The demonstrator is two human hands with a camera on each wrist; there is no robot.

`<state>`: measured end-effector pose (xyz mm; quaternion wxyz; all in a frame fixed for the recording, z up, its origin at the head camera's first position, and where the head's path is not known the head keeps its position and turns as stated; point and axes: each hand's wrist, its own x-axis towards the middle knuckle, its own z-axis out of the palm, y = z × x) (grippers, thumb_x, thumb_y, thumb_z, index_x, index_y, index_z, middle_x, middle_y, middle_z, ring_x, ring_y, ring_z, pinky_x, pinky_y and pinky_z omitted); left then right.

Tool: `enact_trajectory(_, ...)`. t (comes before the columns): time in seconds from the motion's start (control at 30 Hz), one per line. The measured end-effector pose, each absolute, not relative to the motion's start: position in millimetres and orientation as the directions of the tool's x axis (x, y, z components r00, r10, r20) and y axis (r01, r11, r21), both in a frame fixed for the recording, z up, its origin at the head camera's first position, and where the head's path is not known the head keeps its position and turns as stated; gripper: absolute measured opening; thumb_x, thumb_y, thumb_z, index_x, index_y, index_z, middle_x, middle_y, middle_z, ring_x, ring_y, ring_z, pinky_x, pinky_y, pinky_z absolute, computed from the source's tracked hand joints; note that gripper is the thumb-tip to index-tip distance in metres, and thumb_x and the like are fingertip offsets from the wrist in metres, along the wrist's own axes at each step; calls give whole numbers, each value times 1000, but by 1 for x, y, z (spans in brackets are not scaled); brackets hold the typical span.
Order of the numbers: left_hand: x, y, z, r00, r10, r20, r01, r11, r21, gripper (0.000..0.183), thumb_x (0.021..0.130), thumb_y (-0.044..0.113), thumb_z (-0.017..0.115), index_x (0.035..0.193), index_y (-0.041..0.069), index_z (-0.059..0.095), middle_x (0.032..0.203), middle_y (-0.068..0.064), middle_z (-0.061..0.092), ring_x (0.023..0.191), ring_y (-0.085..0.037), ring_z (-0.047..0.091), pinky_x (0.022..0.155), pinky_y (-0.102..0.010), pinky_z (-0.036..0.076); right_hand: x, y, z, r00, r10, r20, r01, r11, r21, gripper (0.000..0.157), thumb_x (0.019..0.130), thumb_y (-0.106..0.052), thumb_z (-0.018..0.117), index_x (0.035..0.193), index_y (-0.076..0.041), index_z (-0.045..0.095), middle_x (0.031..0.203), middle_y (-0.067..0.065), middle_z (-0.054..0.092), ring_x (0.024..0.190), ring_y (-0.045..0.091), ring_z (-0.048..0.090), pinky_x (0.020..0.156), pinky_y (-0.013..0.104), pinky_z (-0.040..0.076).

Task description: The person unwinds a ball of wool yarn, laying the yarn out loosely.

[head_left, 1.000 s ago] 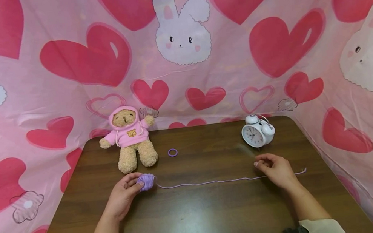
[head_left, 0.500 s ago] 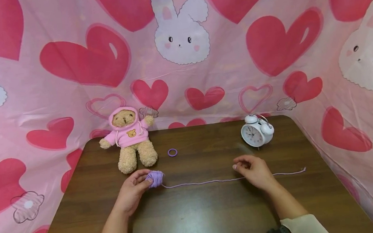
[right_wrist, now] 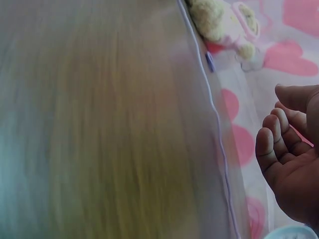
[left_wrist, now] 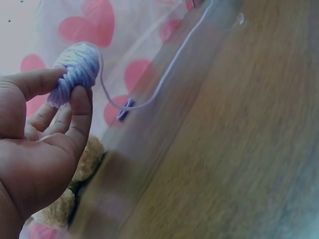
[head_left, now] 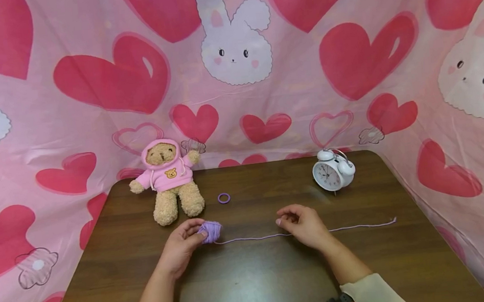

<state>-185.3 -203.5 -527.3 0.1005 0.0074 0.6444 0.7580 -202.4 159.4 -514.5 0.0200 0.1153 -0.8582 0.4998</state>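
My left hand (head_left: 180, 248) pinches a small bundle of lilac yarn (head_left: 212, 231) between thumb and fingers. In the left wrist view the wound yarn (left_wrist: 82, 62) shows its strands, and a loose tail hangs from it. That yarn tail (head_left: 251, 239) runs rightward across the dark wooden table, passing behind my right hand (head_left: 305, 227) and ending beyond it. The right hand is above the strand with its fingers loosely bent. Nothing is seen between its thumb and fingertips in the right wrist view, where the strand (right_wrist: 219, 129) lies apart from the fingers.
A teddy bear (head_left: 171, 175) in a pink hoodie sits at the back left of the table (head_left: 239, 289). Beside it lies a purple ring (head_left: 224, 198). A white twin-bell alarm clock (head_left: 332, 171) stands at the back right. Pink heart-patterned cloth (head_left: 238, 112) hangs behind.
The right hand has moved left along the strand, which stays lying on the table. My left hand, holding the yarn bundle, has shifted a little to the right.
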Motion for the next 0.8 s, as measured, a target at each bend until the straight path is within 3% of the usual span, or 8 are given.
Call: enact_trajectory(0.8,-184,-181,-518,-974,190,-122,-148,-126,981,42,92,-3,68,130,-10,51,109,-9,64,95,-17,62,83,-27,52,-201,77,-515,-926,-325,193,-319,399,-860,17,89,-20,83,103,-10,79,88,-9,69,76,6,62,67,23,53)
